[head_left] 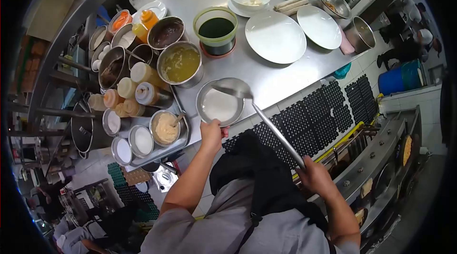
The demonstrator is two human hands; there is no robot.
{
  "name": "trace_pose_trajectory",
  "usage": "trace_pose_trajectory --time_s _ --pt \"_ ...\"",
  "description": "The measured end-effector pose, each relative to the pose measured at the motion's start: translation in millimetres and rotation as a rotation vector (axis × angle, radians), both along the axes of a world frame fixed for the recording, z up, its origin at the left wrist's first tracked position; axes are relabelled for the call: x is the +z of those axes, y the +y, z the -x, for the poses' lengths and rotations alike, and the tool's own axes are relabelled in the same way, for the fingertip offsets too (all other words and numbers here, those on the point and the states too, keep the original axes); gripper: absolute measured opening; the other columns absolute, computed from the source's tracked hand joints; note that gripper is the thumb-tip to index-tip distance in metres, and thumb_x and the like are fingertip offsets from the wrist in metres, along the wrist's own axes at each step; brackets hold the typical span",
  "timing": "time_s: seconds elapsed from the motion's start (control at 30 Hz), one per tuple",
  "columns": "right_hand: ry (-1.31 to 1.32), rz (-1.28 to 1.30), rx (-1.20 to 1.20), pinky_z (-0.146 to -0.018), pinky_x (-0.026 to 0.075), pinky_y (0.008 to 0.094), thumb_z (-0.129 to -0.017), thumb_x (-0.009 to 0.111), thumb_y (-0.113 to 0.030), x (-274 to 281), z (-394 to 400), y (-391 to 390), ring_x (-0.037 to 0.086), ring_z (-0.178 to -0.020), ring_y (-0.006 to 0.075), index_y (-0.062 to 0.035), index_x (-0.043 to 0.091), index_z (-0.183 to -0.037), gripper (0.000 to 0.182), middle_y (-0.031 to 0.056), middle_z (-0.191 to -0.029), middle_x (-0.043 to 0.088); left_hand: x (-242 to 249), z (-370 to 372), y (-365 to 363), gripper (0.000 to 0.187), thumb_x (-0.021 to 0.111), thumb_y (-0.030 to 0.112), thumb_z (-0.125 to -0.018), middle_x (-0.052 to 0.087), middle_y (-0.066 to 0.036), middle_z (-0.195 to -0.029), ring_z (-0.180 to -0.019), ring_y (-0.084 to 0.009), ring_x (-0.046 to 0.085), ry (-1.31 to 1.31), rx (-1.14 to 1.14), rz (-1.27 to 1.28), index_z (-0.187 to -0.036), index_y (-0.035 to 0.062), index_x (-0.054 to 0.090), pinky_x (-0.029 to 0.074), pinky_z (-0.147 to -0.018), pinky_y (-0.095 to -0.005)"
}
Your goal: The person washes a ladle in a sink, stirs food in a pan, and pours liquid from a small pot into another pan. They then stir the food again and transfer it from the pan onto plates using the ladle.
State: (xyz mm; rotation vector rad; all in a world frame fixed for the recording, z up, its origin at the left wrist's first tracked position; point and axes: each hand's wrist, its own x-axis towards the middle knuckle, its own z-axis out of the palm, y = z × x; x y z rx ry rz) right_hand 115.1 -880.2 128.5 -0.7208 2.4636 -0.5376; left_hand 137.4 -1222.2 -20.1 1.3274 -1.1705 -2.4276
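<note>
My left hand (pixel 213 135) is closed on the near rim of a metal bowl (pixel 201 110), which holds something smooth and white. In my right hand (pixel 316 176) is the end of a ladle's long handle, held out to the right of my body. The ladle (pixel 278 132) slants up from there, and its head overlaps the bowl's far edge and part of the white contents. Just beyond the bowl sits a metal pot of yellowish liquid (pixel 181 63). A tub of cream-coloured paste (pixel 166 128) with a spoon in it stands to the left.
Squeeze bottles (pixel 143 72) and several metal containers crowd the left side. A dark green liquid fills a tub (pixel 215 28) farther back. White plates (pixel 276 37) lie at the right, near the table's edge. A stove (pixel 371 159) runs along the lower right.
</note>
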Motion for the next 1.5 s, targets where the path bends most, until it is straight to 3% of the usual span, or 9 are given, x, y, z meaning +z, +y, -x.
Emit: trace_pose_trajectory --time_s 0.33,0.5,0.6,0.73,0.87,0.93,1.03,1.23,1.5 --pt "-0.232 0.152 -0.114 -0.061 0.051 0.0528 -0.090 0.063 -0.012 -24 14 -11 0.062 -0.065 0.0467 0.0005 0.046 -0.109 0.029 0.0277 -0.079 0.063 2 56 25 0.026 0.045 -0.001 -0.082 0.059 -0.019 -0.069 -0.040 -0.0169 0.048 0.020 -0.178 0.095 -0.107 -0.0085 0.049 0.038 -0.034 -0.0312" --pt "-0.803 0.050 -0.428 -0.033 0.040 0.0298 -0.095 0.061 -0.012 23 13 -20 0.047 -0.039 0.0125 -0.0053 0.045 -0.098 0.018 0.0028 -0.066 0.049 6 57 11 0.027 0.045 -0.001 -0.081 0.059 -0.018 -0.068 -0.039 -0.0143 0.046 0.036 -0.342 0.122 -0.106 -0.0100 0.052 0.035 -0.031 -0.0296" --pt "-0.911 0.047 -0.473 -0.034 0.040 0.0297 -0.094 0.063 -0.013 45 28 -17 0.048 -0.042 0.0122 -0.0045 0.044 -0.100 0.022 0.0007 -0.063 0.046 13 58 11 0.027 0.045 -0.002 -0.081 0.059 -0.018 -0.068 -0.039 -0.0140 0.046 0.024 -0.379 0.134 -0.106 -0.0101 0.051 0.035 -0.032 -0.0296" --pt "0.071 -0.091 -0.076 -0.052 0.047 0.0552 -0.091 0.059 -0.008 0 8 8 0.061 -0.058 0.0441 -0.0013 0.042 -0.107 0.025 0.0211 -0.062 0.060 16 57 23 0.025 0.046 -0.001 -0.081 0.058 -0.018 -0.066 -0.040 -0.0139 0.047 -0.027 -0.384 0.128 -0.103 -0.0117 0.051 0.035 -0.032 -0.0299" --pt "-0.027 -0.187 -0.142 -0.065 0.046 0.0613 -0.089 0.056 -0.007 -20 11 13 0.060 -0.073 0.0521 -0.0002 0.043 -0.109 0.025 0.0289 -0.072 0.062 17 59 25 0.022 0.047 -0.001 -0.081 0.057 -0.017 -0.063 -0.040 -0.0133 0.047 -0.027 -0.378 0.094 -0.100 -0.0125 0.051 0.035 -0.033 -0.0300" --pt "-0.095 -0.076 -0.174 -0.063 0.048 0.0579 -0.089 0.059 -0.008 -18 8 10 0.061 -0.068 0.0494 0.0008 0.046 -0.108 0.025 0.0289 -0.073 0.062 12 60 18 0.021 0.047 -0.001 -0.081 0.056 -0.015 -0.062 -0.039 -0.0128 0.047 -0.018 -0.418 0.114 -0.099 -0.0115 0.051 0.034 -0.033 -0.0299" --pt "-0.599 -0.005 -0.360 -0.039 0.044 0.0324 -0.090 0.062 -0.008 6 10 -5 0.052 -0.044 0.0160 -0.0045 0.048 -0.098 0.017 0.0037 -0.060 0.049 17 61 2 0.019 0.048 -0.001 -0.080 0.054 -0.012 -0.060 -0.039 -0.0118 0.045 -0.010 -0.524 0.132 -0.098 -0.0091 0.051 0.033 -0.032 -0.0296" --pt "-1.107 0.080 -0.561 -0.034 0.037 0.0311 -0.092 0.061 -0.006 28 18 7 0.048 -0.039 0.0140 -0.0053 0.047 -0.098 0.016 0.0037 -0.060 0.049 8 75 -26 0.019 0.050 0.000 -0.081 0.051 -0.008 -0.059 -0.039 -0.0112 0.044 -0.003 -0.755 0.171 -0.098 -0.0059 0.051 0.034 -0.032 -0.0290" --pt "-1.019 0.368 -0.523 -0.045 0.049 0.0274 -0.090 0.060 -0.004 28 1 29 0.057 -0.050 0.0153 -0.0055 0.050 -0.116 0.029 0.0063 -0.074 0.056 20 68 1 0.023 0.047 0.001 -0.081 0.053 -0.010 -0.061 -0.041 -0.0135 0.047 -0.094 -0.576 0.139 -0.101 -0.0076 0.054 0.038 -0.034 -0.0314"
